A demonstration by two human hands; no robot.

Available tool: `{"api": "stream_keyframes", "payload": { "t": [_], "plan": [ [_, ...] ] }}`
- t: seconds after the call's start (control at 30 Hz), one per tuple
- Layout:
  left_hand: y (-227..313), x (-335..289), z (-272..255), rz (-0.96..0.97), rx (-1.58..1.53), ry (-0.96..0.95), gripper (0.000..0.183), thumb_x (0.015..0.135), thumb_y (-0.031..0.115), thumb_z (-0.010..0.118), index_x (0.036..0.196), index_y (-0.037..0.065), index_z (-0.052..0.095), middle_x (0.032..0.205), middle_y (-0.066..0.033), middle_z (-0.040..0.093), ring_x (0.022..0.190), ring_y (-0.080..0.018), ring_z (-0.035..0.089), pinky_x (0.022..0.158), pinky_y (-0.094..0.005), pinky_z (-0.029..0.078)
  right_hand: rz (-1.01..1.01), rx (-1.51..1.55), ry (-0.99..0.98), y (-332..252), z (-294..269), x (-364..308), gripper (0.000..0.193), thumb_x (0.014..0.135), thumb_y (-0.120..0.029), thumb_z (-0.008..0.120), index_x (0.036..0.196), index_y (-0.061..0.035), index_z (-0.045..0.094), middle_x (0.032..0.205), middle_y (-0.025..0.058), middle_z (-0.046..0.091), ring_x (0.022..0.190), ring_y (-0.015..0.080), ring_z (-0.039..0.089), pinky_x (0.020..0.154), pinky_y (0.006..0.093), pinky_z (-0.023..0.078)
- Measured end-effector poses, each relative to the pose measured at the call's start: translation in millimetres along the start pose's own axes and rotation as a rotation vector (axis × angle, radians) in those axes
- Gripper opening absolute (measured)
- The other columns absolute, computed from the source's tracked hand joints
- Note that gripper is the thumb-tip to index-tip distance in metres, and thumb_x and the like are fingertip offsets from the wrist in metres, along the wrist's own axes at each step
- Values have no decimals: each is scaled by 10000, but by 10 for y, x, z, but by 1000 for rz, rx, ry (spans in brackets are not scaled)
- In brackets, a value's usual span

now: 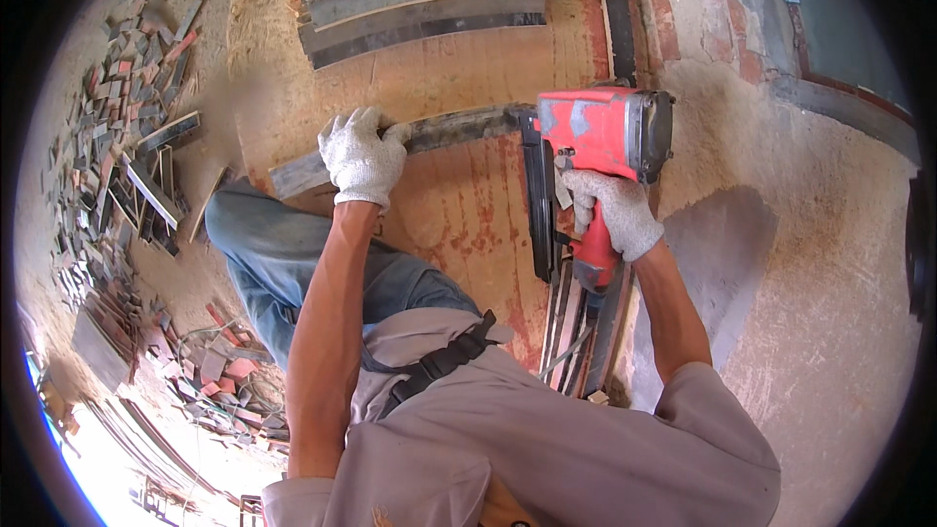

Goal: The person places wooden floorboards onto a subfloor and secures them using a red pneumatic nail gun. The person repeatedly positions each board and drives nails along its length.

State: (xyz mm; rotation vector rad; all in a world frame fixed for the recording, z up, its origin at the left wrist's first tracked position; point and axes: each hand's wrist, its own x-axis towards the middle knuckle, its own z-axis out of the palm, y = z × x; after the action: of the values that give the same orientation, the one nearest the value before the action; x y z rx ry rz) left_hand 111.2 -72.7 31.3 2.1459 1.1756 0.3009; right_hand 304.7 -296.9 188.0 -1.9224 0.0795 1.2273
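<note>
A red pneumatic nail gun (597, 129) with a black magazine is in my right hand (621, 212), whose gloved fingers wrap round its handle. Its nose is at the right end of a narrow dark wooden strip (454, 127); whether the two touch, I cannot tell. My left hand (363, 158), also in a white knit glove, is closed over the strip toward its left end. Beneath the strip lies a reddish-brown stained board (449, 205). The fingertips of my left hand are partly hidden.
Several grey strips (420, 5) lie side by side at the far end of the board. Scrap wood pieces (117, 127) litter the floor at left. More long strips (576, 322) and an air hose (569, 355) are near my right side. A worn brick wall (673, 10) stands far right.
</note>
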Motion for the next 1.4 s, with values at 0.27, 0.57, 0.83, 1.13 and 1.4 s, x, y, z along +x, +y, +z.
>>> {"api": "stream_keyframes", "payload": {
  "t": [0.27, 0.57, 0.83, 1.13, 1.4],
  "plan": [
    [-36, -3, 12, 84, 13, 91, 178, 762, 283, 795, 760, 123, 718, 778, -60, 704, 843, -316, 642, 874, -455, 450, -28, -25, -26, -39, 24, -28, 194, 900, -135, 725, 1064, -35, 696, 615, -2, 507, 464, 118, 492, 454, 302, 456],
    [-24, -5, 4, 44, 3, 51, 178, 759, 300, 800, 758, 131, 742, 815, -59, 714, 896, -305, 641, 995, -441, 411, -16, -66, -97, -34, 314, -14, 282, 892, -116, 720, 1159, -29, 688, 614, -7, 523, 454, 123, 486, 441, 307, 452],
    [-47, -22, -1, 54, -13, 63, 178, 756, 313, 808, 748, 144, 752, 834, -50, 722, 918, -294, 641, 1069, -452, 379, 27, -41, -101, -110, 321, -90, 213, 920, -127, 669, 1114, -39, 671, 615, -34, 462, 450, 103, 433, 445, 293, 412],
    [-50, -32, -25, 82, 4, 2, 190, 816, 324, 764, 840, 136, 759, 892, -63, 733, 966, -312, 651, 1105, -474, 360, 43, 161, -110, -47, 169, -266, 215, 939, -147, 652, 1132, -52, 654, 645, -68, 453, 484, 71, 435, 465, 258, 387],
    [-113, -38, 18, 220, 65, 24, 223, 864, 362, 725, 929, 156, 782, 958, -78, 740, 997, -312, 659, 1095, -487, 359, 136, 536, -89, 187, 32, -346, 113, 941, -123, 640, 880, -134, 546, 638, -81, 397, 499, 94, 417, 485, 267, 399]
  ]
}}
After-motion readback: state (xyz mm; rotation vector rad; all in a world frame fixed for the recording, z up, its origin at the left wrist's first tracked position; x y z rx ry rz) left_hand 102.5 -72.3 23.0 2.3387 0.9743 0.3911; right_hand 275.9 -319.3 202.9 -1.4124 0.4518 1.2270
